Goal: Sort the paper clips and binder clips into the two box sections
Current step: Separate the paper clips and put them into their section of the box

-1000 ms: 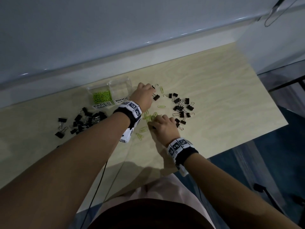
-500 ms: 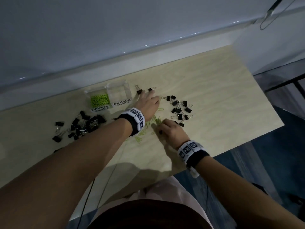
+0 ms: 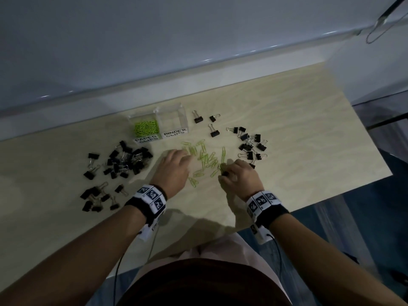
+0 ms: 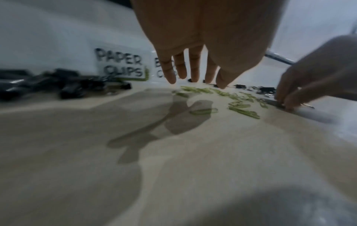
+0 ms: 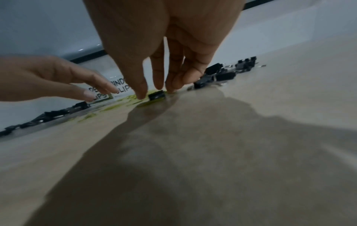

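Nearest the front edge of the counter (image 3: 287, 129), both hands have drawn back from the far side, where a second ago the left hand (image 3: 174, 168) was reaching up beside the box among the lone binder clips. Now it hovers low over the near-left fringe of the loose paper clips (image 3: 205, 160), fingers straight and spread, holding nothing — the left wrist view shows the fingertips (image 4: 195, 76) just clear of the wood. The right hand (image 3: 240, 175) has come down at the near-right fringe of the same green scatter, fingers curled together around a small binder clip (image 5: 156, 95) that sits on the counter among the green ones; whether it is already lifted I cannot tell. That suggests a stray black clip is being picked out of the green pile.

Further in, heaps of binder clips lie on both sides: a large left pile (image 3: 123, 162) and a smaller right cluster (image 3: 249, 142), neither in the path to the box. Three single ones (image 3: 198, 119) lie just right of the box.

At the far edge stands the clear box (image 3: 185, 120): its left section (image 3: 145, 129), labelled PAPER CLIPS, holds a green heap; the right section (image 3: 173, 121), labelled BINDER CLIPS, looks empty — so most of the sorting remains.
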Demonstrator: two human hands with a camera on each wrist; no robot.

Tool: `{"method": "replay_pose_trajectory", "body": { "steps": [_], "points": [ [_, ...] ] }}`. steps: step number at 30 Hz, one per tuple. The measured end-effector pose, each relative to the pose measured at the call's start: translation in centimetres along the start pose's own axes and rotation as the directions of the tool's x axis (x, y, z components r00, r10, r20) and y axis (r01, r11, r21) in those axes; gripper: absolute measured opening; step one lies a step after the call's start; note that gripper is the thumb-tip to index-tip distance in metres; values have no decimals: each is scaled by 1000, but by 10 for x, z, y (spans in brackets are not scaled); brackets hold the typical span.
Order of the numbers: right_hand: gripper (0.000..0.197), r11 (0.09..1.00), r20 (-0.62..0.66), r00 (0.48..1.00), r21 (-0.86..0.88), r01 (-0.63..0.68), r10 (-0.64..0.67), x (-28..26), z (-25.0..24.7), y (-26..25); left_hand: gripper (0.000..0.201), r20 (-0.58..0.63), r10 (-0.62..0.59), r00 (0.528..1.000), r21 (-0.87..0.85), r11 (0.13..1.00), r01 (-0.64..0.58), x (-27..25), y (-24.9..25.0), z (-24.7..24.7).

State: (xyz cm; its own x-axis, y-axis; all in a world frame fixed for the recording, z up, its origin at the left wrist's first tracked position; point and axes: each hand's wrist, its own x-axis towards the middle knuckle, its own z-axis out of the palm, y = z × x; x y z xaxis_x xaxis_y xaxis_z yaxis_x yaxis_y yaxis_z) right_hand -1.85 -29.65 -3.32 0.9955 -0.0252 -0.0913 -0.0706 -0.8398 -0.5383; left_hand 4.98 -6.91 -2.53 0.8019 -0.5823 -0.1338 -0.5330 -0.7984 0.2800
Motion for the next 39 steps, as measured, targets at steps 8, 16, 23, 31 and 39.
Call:
{"method": "replay_pose_trajectory", "body": {
  "steps": [8,16,23,31,39],
  "points": [
    [22,997,-83,995,56,57,-52,2,3,-13,76,71,-70,995,-61,995,74,10,-5,11],
    [15,985,-159,977,-77,-155,141,23,-16,17,65,156,-30,987,34,999,25,31,17,20],
    [24,977,48,979,-83,-195,199,44,13,-31,61,74,21,997,-63,998,-16,-36,-5,13],
    [17,995,161,984,75,67,-78,35,41,-78,71,38,-408,912,-298,867,400,-60,-23,9],
    [71,983,108,979,-80,-163,171,3,9,-30,78,100,-350,932,-349,864,362,-42,-23,12]
  ]
}}
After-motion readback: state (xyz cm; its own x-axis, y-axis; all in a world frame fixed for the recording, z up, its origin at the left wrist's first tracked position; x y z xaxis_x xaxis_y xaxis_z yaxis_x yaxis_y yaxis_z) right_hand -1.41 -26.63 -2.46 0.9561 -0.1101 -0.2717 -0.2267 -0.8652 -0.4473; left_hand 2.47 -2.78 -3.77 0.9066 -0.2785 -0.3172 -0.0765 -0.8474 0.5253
